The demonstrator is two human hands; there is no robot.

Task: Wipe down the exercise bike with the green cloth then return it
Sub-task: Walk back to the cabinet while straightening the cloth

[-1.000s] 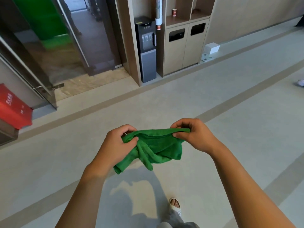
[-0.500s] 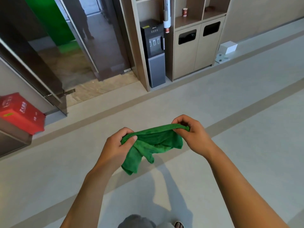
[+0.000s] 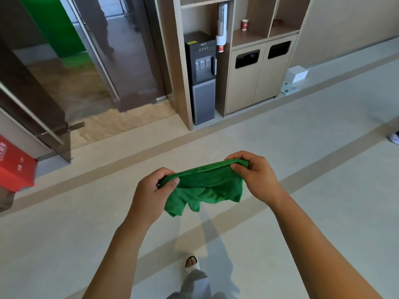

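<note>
The green cloth (image 3: pixel 207 186) hangs in front of me at waist height, stretched between both hands, its lower part drooping in folds. My left hand (image 3: pixel 151 190) pinches its left end between thumb and curled fingers. My right hand (image 3: pixel 257 175) pinches the right end of the top edge. No exercise bike is in view.
Ahead stands a wooden cabinet with two bin openings (image 3: pixel 259 76) and a dark water dispenser (image 3: pixel 201 78) beside it. A glass door (image 3: pixel 43 117) stands open at the left, with a red box (image 3: pixel 13 167) near it. My sandalled foot (image 3: pixel 191 264) shows below on the pale floor. Someone's shoe (image 3: pixel 394 138) is at the right edge.
I have stepped closer to the cabinet and dispenser. Both hands keep hold of the cloth and have pulled its top edge a little tauter.
</note>
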